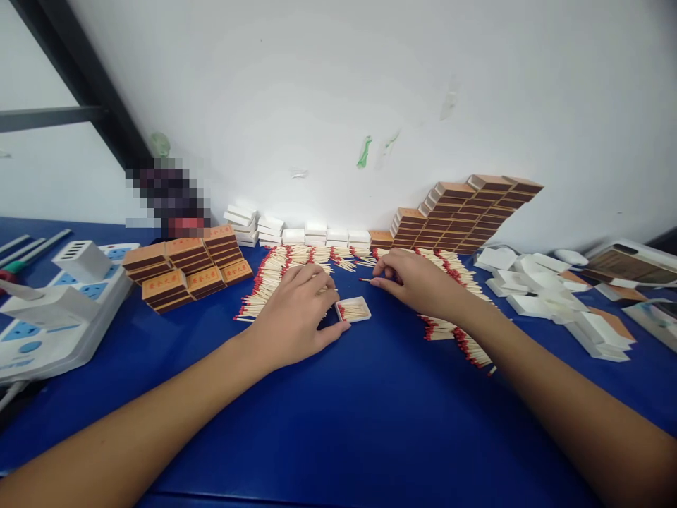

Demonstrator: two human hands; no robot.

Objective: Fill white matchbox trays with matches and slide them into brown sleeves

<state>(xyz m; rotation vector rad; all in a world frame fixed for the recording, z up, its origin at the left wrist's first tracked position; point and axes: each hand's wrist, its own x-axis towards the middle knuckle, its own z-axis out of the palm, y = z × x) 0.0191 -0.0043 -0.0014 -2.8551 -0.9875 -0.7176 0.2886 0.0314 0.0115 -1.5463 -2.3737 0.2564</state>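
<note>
My left hand (296, 314) steadies a small white matchbox tray (364, 318) on the blue table, its thumb and curled fingers at the tray's left end. Several red-tipped matches lie inside the tray. Just above and right of it, my right hand (417, 279) pinches a single match (364, 280) between thumb and fingertips, its head pointing left. Rows of loose matches (269, 275) spread behind and beside my left hand. More matches (473, 348) lie under and around my right wrist, partly hidden by the arm.
Stacked matchboxes (449, 222) stand against the wall at the right, with another group (193, 271) at the left. White trays (316, 233) line the wall. Loose trays (539, 286) are heaped at the right. A power strip (79, 342) with plugs occupies the left side.
</note>
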